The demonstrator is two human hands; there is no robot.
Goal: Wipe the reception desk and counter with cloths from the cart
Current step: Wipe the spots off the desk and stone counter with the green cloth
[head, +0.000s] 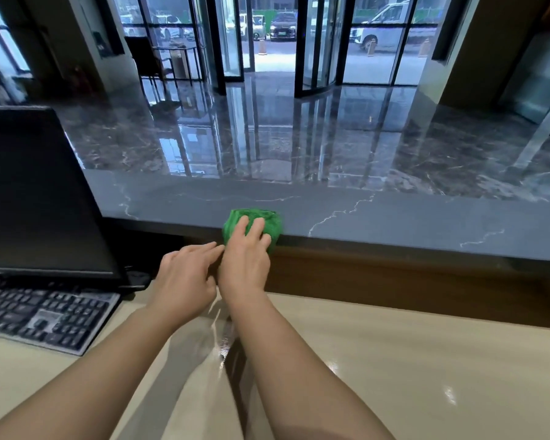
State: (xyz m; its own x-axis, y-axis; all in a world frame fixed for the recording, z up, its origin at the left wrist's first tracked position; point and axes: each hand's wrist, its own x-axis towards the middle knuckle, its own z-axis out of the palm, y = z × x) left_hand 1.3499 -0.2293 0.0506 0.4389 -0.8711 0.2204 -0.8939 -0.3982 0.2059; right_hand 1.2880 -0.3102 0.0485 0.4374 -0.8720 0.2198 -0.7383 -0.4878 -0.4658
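Observation:
A folded green cloth [269, 222] lies on the near edge of the raised grey marble counter [394, 217]. My right hand [243, 258] rests flat on top of the cloth, fingers spread over it. My left hand [185, 277] hovers just to the left, below the counter edge, with its fingers apart and its fingertips close to my right hand. It holds nothing. The lower beige desk [410, 360] runs under both forearms.
A black monitor [35, 192] stands at the left with a dark keyboard [42, 315] in front of it. A brown wooden riser [394, 281] joins desk and counter. Beyond the counter lies a glossy lobby floor and glass doors.

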